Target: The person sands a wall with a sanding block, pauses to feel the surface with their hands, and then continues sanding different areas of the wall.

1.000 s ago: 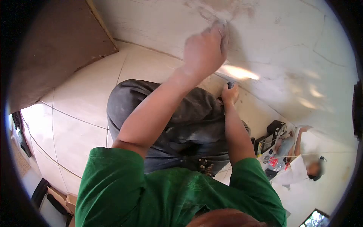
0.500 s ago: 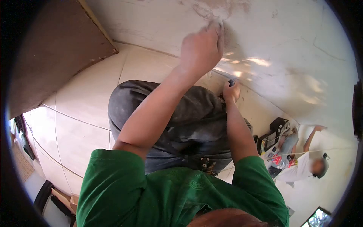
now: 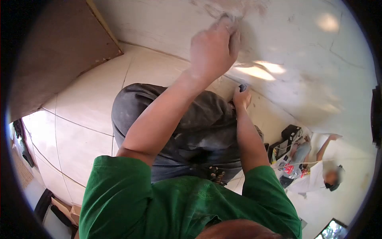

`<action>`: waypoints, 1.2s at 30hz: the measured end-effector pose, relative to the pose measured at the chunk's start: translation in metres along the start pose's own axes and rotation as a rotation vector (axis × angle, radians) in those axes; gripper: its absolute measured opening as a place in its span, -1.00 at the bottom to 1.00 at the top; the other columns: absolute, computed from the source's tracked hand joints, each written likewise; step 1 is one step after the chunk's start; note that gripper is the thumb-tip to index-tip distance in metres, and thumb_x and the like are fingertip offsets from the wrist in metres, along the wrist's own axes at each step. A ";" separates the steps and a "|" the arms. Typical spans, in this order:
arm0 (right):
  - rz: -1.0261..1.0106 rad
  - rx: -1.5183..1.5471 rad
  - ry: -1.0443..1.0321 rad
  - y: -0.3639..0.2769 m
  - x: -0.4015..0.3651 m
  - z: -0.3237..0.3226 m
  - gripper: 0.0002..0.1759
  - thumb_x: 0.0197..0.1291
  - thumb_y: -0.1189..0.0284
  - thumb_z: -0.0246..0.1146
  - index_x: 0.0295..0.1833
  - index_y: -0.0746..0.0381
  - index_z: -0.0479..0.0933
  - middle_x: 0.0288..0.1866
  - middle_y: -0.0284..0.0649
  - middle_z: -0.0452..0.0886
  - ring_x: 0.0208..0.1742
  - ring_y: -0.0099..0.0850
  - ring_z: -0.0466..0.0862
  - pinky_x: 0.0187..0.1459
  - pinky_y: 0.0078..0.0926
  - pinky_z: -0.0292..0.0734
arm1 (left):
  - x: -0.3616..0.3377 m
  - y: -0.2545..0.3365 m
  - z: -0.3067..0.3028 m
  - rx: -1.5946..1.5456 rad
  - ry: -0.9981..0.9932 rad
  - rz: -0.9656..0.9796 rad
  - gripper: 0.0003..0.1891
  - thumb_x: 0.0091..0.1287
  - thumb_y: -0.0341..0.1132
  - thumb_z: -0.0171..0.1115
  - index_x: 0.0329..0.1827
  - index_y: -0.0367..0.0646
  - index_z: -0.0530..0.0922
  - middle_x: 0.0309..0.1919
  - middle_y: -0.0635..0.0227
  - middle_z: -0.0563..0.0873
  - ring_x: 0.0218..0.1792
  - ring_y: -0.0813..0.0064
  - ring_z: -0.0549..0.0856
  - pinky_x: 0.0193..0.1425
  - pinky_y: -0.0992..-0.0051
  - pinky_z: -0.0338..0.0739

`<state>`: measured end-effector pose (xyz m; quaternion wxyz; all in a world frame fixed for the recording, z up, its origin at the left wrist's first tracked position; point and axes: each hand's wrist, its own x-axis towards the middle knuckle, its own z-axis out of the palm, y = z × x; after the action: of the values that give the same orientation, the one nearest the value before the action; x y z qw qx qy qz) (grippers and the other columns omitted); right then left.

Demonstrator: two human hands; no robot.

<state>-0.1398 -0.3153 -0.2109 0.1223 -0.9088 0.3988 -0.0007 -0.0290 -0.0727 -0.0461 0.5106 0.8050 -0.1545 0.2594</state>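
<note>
My left hand (image 3: 215,49) is closed, fingers bunched against the pale wall (image 3: 286,40). Whatever they press there is mostly hidden; only a whitish edge shows at the fingertips. Just above them the wall carries a rough, brownish-white smeared patch (image 3: 246,7). Lower and to the right, my right hand (image 3: 242,98) is wrapped round a small dark object (image 3: 242,88), whose rounded black end sticks out by the thumb. This hand is beside my knee, close to the foot of the wall. My dusty dark trousers (image 3: 167,115) are folded beneath both forearms.
A brown panel (image 3: 59,51) stands at the left above the tiled floor (image 3: 87,107). A cable (image 3: 55,169) runs over the tiles. At the right, another person (image 3: 314,175) reaches to the wall beside a black box (image 3: 291,132) and plastic-wrapped items.
My left hand has shifted slightly against the wall, its fingertips a little higher. The right hand keeps its hold. Bright light patches on the wall have changed shape, and the other person's head has tilted.
</note>
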 end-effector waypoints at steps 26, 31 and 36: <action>-0.078 -0.038 0.146 0.010 0.004 0.018 -0.48 0.10 0.17 0.18 0.15 0.20 0.48 0.04 0.11 0.61 0.06 0.13 0.60 0.10 0.05 0.48 | -0.007 -0.002 -0.006 0.173 -0.271 -0.062 -0.84 0.27 -0.34 0.21 -0.18 -0.19 0.47 -0.49 0.08 0.66 -0.52 -0.03 0.65 -0.40 0.07 0.53; -0.074 -0.009 0.153 0.006 -0.003 0.009 -0.51 0.09 0.18 0.17 0.11 0.20 0.49 -0.01 0.11 0.64 0.03 0.13 0.61 0.08 0.05 0.49 | 0.004 0.006 -0.014 -0.061 0.121 0.059 -0.84 0.29 -0.31 0.18 -0.17 -0.18 0.47 -0.51 0.12 0.66 -0.49 0.00 0.67 -0.40 0.07 0.55; -0.084 0.011 0.126 0.006 0.004 0.010 -0.52 0.10 0.17 0.17 0.10 0.18 0.50 -0.02 0.12 0.64 0.03 0.15 0.61 0.08 0.06 0.48 | -0.002 0.003 -0.013 0.171 -0.209 -0.079 -0.86 0.30 -0.29 0.20 -0.19 -0.14 0.56 -0.47 0.06 0.69 -0.41 -0.01 0.70 -0.32 0.08 0.57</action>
<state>-0.1405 -0.3196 -0.2226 0.1020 -0.9223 0.3671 -0.0651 -0.0352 -0.0623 -0.0406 0.4311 0.8737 -0.1524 0.1661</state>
